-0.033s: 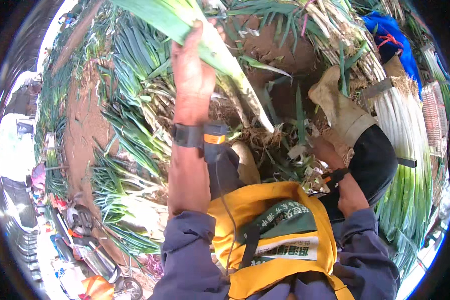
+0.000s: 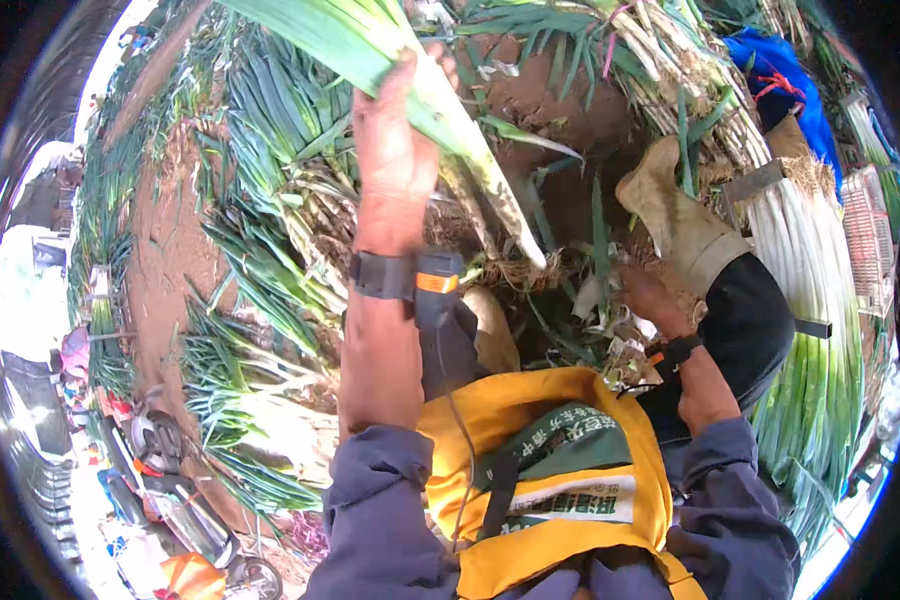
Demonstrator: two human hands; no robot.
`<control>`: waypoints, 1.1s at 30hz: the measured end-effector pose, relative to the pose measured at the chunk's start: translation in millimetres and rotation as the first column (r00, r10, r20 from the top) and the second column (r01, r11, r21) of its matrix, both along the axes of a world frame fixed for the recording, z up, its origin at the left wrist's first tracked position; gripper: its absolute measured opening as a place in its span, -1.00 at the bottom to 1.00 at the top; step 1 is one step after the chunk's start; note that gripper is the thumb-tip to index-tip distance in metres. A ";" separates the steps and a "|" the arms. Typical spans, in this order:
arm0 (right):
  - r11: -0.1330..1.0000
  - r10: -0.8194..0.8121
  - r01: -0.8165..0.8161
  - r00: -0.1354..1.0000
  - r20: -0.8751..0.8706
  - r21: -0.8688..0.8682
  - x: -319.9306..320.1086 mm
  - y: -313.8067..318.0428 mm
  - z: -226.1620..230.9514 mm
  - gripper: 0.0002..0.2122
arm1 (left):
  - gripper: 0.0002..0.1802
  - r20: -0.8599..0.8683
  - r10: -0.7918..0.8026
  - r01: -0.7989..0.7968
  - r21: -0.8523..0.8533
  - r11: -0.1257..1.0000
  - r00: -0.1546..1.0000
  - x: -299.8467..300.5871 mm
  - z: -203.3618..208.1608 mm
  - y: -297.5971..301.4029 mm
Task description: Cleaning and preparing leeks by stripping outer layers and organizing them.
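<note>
your left hand point(image 2: 398, 135) is wrapped round a leek point(image 2: 462, 132), leaves pointing away and left, white tip by some tangled roots point(image 2: 518, 273), while your right hand point(image 2: 655, 297) is low beside pale scraps point(image 2: 589, 297), can't tell if it's pinching anything, and a big leek bundle point(image 2: 812, 255) sits right of your knee point(image 2: 755, 322)
</note>
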State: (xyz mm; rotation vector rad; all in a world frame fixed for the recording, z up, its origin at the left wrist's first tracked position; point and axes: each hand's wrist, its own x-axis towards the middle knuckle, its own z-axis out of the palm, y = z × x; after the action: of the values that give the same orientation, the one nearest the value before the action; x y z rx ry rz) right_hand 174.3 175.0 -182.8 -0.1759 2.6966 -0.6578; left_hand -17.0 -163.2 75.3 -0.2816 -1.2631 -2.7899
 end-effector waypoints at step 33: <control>0.176 -0.244 0.264 0.945 0.217 -0.948 -94.5 -109.8 209.3 -0.84 | -0.70 -0.030 -0.108 0.109 0.043 0.993 0.994 -31.4 -31.5 19.1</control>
State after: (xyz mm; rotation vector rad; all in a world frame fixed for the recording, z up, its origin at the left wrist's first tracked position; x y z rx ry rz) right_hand 79.8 65.3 26.5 0.0025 1.7958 -2.4103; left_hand -48.3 -144.1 43.8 -0.3964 -1.2131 -2.8890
